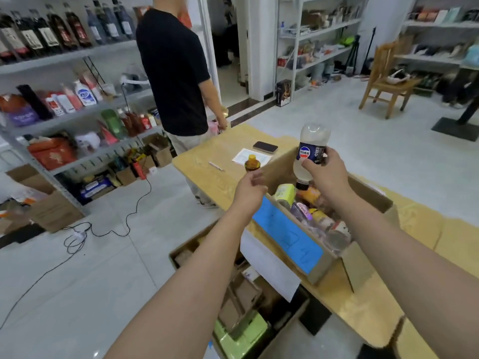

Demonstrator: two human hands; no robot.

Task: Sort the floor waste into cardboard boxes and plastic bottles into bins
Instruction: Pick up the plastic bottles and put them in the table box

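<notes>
My right hand point(320, 168) grips the bottle point(311, 151) cap-down, its long axis near upright, straight above the open box point(321, 265) of bottles on the counter point(215, 156), while my left hand point(250, 187) pinches a small amber bottle point(252, 163) just beside it.

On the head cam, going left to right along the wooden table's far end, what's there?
Pen → amber bottle with the yellow cap in the left hand → phone on the paper sheet → upside-down Pepsi bottle in the right hand, over the cardboard box.
</notes>
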